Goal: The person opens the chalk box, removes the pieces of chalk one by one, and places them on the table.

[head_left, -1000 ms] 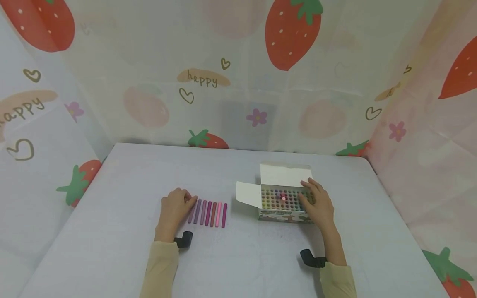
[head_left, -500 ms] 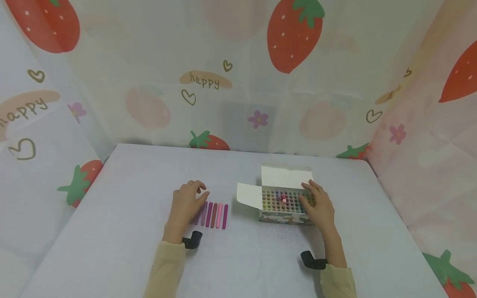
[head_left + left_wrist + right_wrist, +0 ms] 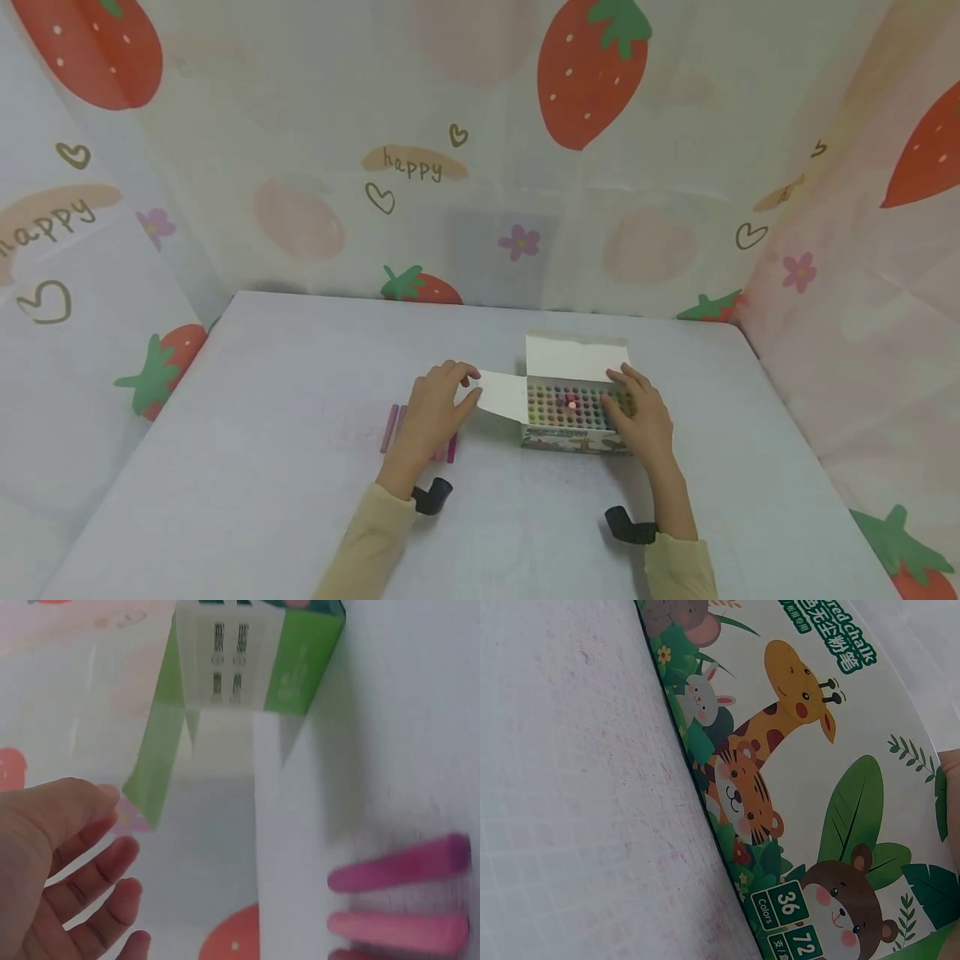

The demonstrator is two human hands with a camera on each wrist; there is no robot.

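Strawberry cloth [image 3: 337, 100] hangs behind the white table [image 3: 262, 500]. Before me the box [image 3: 573, 439] stands right of the middle, its lid [image 3: 573, 357] raised, with chalks [image 3: 572, 404] upright inside. On its right end the right hand [image 3: 643, 417] rests, fingers spread and relaxed. The left hand [image 3: 435, 408] has its fingers loosely bent around air, just beside the side flap [image 3: 501, 393]. Loose sticks [image 3: 401, 930] lie on the table, partly hidden by this hand.

Under the right fingers [image 3: 637, 382], the white box [image 3: 802, 772] carries an orange giraffe [image 3: 787, 682], a striped tiger [image 3: 739, 791], a brown bear [image 3: 847, 900] and green leaves [image 3: 853, 806]; nearest the left fingers [image 3: 101, 871], its flap [image 3: 157, 761] is green outside; near those same fingers, chalk sticks [image 3: 401, 932] show magenta and pink; beyond, pale cloth [image 3: 487, 183] bears red strawberries [image 3: 592, 83]
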